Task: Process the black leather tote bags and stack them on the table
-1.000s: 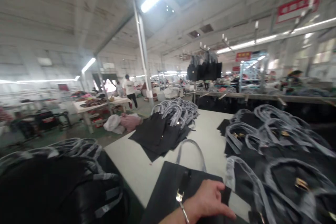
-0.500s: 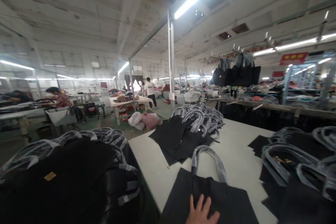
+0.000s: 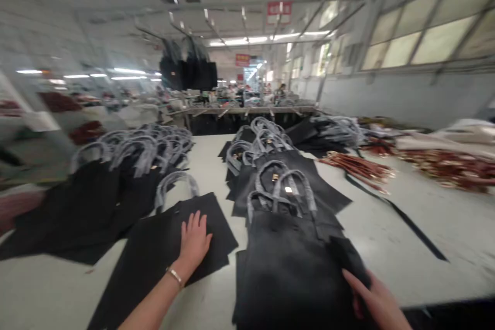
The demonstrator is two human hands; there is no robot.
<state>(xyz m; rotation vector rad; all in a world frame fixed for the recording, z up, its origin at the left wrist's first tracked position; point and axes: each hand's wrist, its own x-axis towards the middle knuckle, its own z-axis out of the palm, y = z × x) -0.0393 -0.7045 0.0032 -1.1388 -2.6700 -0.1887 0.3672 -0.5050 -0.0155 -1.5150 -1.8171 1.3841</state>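
Note:
My left hand (image 3: 194,240) lies flat with its fingers spread on a black bag (image 3: 154,247), whose wrapped handles point away from me. At the lower right, my right hand (image 3: 367,289) is closed on the side edge of another black bag (image 3: 290,263), its thumb on top and the other fingers mostly hidden. That bag is the nearest of an overlapping row with grey-wrapped handles and small gold fittings.
More black bags (image 3: 88,206) are heaped at the left of the white table (image 3: 406,216). Brown straps (image 3: 358,167) and a black strip (image 3: 402,224) lie to the right. Other bags (image 3: 189,69) hang from a rack beyond.
The view has swung right. My right hand has come into view on the right-hand bags, while my left hand still rests on the bag with its fingers spread.

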